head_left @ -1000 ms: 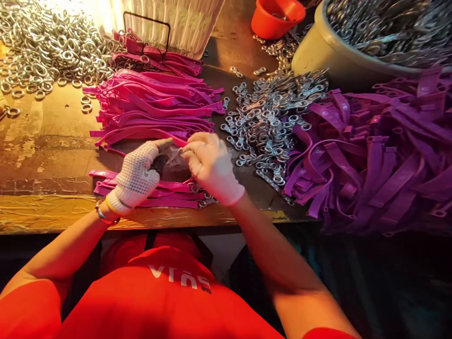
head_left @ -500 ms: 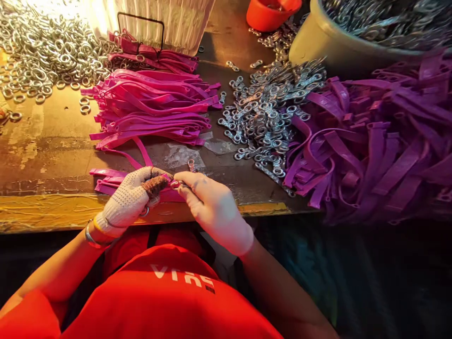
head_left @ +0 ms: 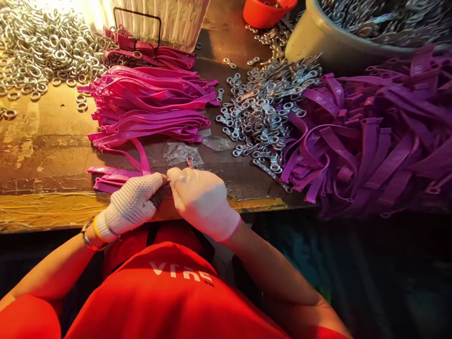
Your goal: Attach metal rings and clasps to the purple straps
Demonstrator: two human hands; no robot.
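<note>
My left hand (head_left: 132, 202), in a white knitted glove with dots and dark-covered fingertips, is closed near the table's front edge. A pink strap is pinched in it, largely hidden by the fingers. My right hand (head_left: 201, 200), in a smooth white glove, presses its fingertips against the left ones. Whatever sits in its pinch is covered. Just beyond the hands lies a small metal swivel clasp (head_left: 189, 162). A few loose pink straps (head_left: 111, 174) rest by my left hand. Behind them is a stack of pink straps (head_left: 151, 99).
Metal rings (head_left: 52, 47) are heaped at the back left, beside a ribbed translucent container (head_left: 173, 23). Metal clasps (head_left: 261, 113) form a pile right of centre. Purple straps (head_left: 381, 141) cover the right side, below a large bucket (head_left: 300, 42). A red bowl (head_left: 266, 16) stands behind.
My right hand has turned over, its back now facing up, and has come closer to the left. My left hand has rolled inward, hiding the strap end and a ring seen before.
</note>
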